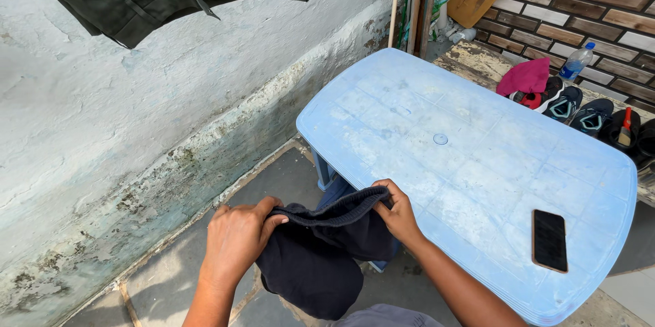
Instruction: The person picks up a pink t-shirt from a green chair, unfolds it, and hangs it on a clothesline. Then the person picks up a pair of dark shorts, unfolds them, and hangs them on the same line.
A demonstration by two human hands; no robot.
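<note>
With my left hand (235, 238) and right hand (398, 214) each pinching the ribbed waistband of the dark navy cloth garment (321, 252) hanging off the pale blue plastic table's (437, 143) near edge, I'd pull it evenly taut.

Left hand (235, 235) and right hand (397, 214) grip dark garment (321, 252) at its waistband, just off blue table (437, 163) edge; phone (549, 239) on the table.

phone (549, 240) on table (437, 163), shoes (580, 112) perhaps behind
</note>
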